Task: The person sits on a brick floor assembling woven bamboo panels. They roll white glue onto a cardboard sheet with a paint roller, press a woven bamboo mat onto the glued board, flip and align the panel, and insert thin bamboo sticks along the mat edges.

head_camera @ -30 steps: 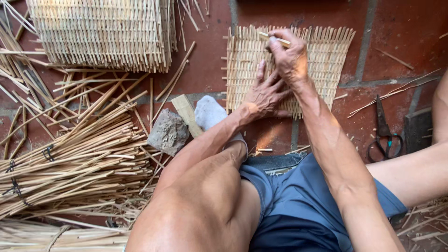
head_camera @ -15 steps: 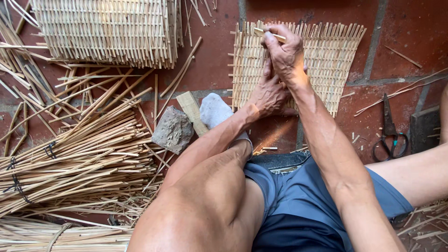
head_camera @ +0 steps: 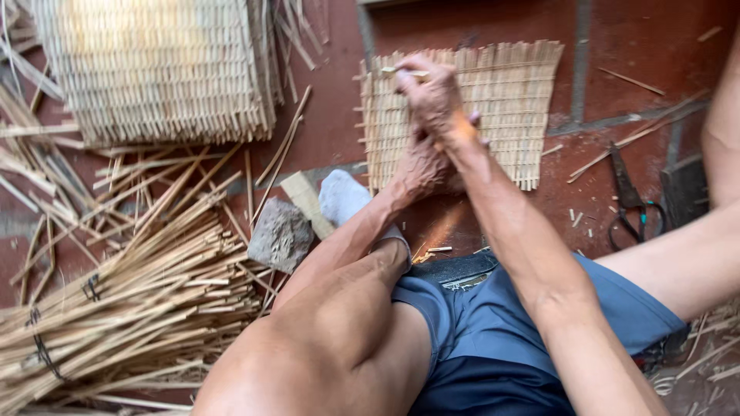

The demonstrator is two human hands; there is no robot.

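Since the earlier frame the view has shifted right; the right hand (head_camera: pixel 430 96) still pinches a thin pale bamboo sliver (head_camera: pixel 407 72) over the small woven bamboo mat (head_camera: pixel 509 100) on the red brick floor (head_camera: pixel 324 123), left hand (head_camera: pixel 420 166) pressing its near edge, fingers hidden

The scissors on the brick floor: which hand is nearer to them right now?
The right hand, though neither is close. It is raised over the woven mat, pinching a thin strip, well to the left of the scissors. The left hand presses on the mat just below it, slightly farther off.
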